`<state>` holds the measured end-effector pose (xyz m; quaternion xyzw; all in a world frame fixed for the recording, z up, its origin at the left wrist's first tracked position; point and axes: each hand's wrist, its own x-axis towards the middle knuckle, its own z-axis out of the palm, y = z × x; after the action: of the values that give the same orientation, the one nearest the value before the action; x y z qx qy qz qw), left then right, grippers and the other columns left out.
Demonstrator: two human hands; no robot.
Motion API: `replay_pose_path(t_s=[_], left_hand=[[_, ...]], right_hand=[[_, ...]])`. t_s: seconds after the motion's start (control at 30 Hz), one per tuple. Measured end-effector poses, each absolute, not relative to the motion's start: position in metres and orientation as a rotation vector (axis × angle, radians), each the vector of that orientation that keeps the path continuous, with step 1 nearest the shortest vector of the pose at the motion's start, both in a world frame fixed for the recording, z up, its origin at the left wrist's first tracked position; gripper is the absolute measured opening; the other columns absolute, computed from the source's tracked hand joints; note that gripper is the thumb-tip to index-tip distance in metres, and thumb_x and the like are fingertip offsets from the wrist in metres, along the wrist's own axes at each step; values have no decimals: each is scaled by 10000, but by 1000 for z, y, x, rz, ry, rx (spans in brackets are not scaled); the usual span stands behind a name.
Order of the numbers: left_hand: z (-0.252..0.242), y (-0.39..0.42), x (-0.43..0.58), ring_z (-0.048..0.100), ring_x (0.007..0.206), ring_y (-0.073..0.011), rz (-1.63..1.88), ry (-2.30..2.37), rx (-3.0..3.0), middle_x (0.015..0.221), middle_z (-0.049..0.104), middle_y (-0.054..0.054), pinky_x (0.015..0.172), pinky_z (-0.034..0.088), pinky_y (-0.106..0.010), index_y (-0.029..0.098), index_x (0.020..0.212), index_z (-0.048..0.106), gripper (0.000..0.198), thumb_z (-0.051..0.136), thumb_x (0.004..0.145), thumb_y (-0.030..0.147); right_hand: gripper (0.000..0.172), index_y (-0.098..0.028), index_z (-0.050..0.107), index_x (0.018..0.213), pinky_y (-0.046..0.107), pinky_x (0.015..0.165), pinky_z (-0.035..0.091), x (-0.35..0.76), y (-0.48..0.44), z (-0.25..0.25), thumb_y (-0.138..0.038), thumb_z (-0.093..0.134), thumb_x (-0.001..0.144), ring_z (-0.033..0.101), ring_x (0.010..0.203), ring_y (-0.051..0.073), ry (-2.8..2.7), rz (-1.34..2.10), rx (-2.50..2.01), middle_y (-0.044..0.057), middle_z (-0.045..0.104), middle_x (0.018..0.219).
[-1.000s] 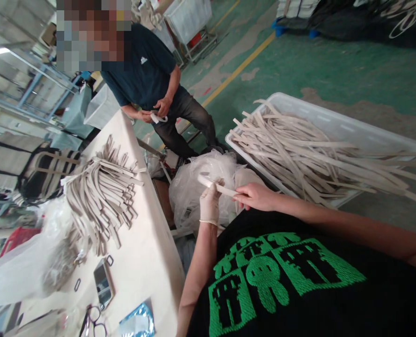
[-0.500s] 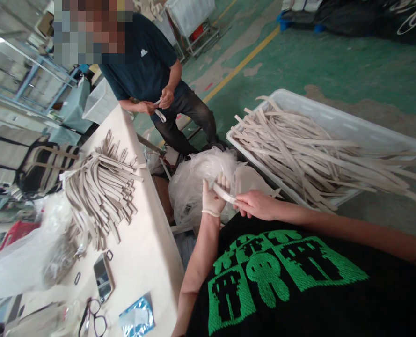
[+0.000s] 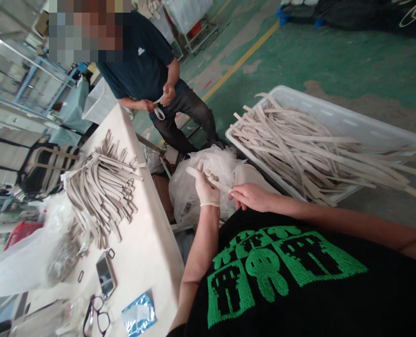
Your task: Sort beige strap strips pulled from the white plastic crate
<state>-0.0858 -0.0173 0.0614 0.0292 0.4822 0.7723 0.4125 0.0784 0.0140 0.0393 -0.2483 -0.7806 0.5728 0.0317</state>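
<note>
My left hand (image 3: pixel 208 187), in a white glove, is closed around a pale fabric strap (image 3: pixel 224 188). One end of the strap sticks out past the thumb side. My bare right hand (image 3: pixel 246 195) pinches the same strap a short way to the right, so it spans between both hands. Beneath them is a clear plastic bag (image 3: pixel 183 187). To the right stands a white plastic bin (image 3: pixel 379 124) heaped with long pale straps (image 3: pixel 292 145), several hanging over its edge.
On the white table (image 3: pixel 148 262) at left lie a bundle of straps (image 3: pixel 98 187), a phone (image 3: pixel 105 275), glasses (image 3: pixel 97 316) and a blue packet (image 3: pixel 139 314). Across from me a co-worker (image 3: pixel 148 61) holds a looped strap (image 3: pixel 159 113). A yellow line (image 3: pixel 243 61) crosses the green floor.
My left hand has gone from spread fingers under the strap to closed around it, with an end now jutting out leftward. My right hand has shifted slightly left. The co-worker's strap forms a rounder loop.
</note>
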Motion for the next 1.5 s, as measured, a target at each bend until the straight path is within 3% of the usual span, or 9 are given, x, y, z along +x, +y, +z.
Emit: replay_pose_path(t_s=[0.1, 0.3, 0.57, 0.83, 0.97, 1.1, 1.2, 1.4, 1.5], left_hand=[[70, -19, -101, 372, 472, -42, 1997, 1285, 82, 642, 421, 65, 528, 380, -153, 248, 1285, 689, 392, 511, 1039, 495], [63, -18, -89, 358, 474, -35, 1997, 1351, 80, 651, 416, 72, 530, 366, -150, 233, 1301, 680, 388, 561, 1021, 474], [60, -17, -88, 380, 481, -37, 2010, 1342, 121, 649, 421, 75, 557, 378, -162, 227, 1296, 677, 380, 581, 1009, 457], [49, -19, -77, 394, 489, -31, 1934, 1353, 97, 666, 433, 72, 545, 385, -152, 224, 1281, 679, 376, 602, 1000, 461], [50, -20, -77, 373, 475, -28, 1913, 1320, 58, 653, 422, 72, 521, 369, -146, 241, 1241, 692, 364, 594, 1001, 497], [58, -23, -83, 350, 472, -36, 1892, 1264, -30, 644, 405, 68, 516, 366, -143, 235, 1182, 705, 301, 549, 1034, 445], [58, -25, -76, 372, 485, -45, 1835, 1239, -70, 661, 427, 57, 521, 383, -148, 225, 1162, 713, 310, 498, 1057, 423], [41, -24, -80, 487, 552, -54, 1817, 1223, -141, 743, 555, 21, 599, 472, -158, 203, 1086, 720, 294, 523, 1043, 416], [40, -26, -111, 575, 629, -78, 1899, 1173, -239, 796, 642, -21, 695, 538, -201, 172, 1073, 713, 320, 473, 1061, 384]], right_hand=[[329, -185, 671, 890, 285, 635, 455, 89, 13, 31, -397, 459, 1023, 694, 624, 175, -2457, 1749, -704, 51, 782, 822], [348, -177, 678, 898, 275, 591, 443, 94, 7, 24, -357, 418, 1044, 658, 544, 159, -2414, 1828, -861, 34, 734, 685], [356, -150, 705, 929, 261, 600, 468, 89, 12, 26, -404, 474, 1022, 673, 586, 149, -2326, 1882, -723, 59, 763, 788], [370, -158, 687, 917, 265, 587, 471, 91, 7, 22, -380, 418, 1042, 634, 532, 141, -2269, 1890, -728, 36, 716, 686], [398, -178, 690, 1128, 306, 679, 545, 91, 12, 20, -408, 371, 1069, 668, 607, 148, -2124, 1766, -711, 63, 767, 967], [363, -258, 655, 1341, 412, 983, 548, 95, 19, 12, -298, 483, 1024, 703, 1098, 241, -2121, 1269, -684, 85, 624, 1449], [337, -289, 713, 1291, 446, 1072, 500, 88, 24, 13, -289, 526, 1011, 621, 1283, 281, -2283, 1150, -450, 60, 535, 1562], [299, -220, 782, 1085, 410, 1027, 506, 81, 30, 35, -331, 516, 1006, 683, 1149, 258, -2231, 1388, -134, 119, 744, 1251], [333, -207, 789, 1017, 400, 928, 542, 105, 34, 44, -435, 546, 1000, 722, 958, 256, -2102, 1676, -237, 134, 772, 1050]])
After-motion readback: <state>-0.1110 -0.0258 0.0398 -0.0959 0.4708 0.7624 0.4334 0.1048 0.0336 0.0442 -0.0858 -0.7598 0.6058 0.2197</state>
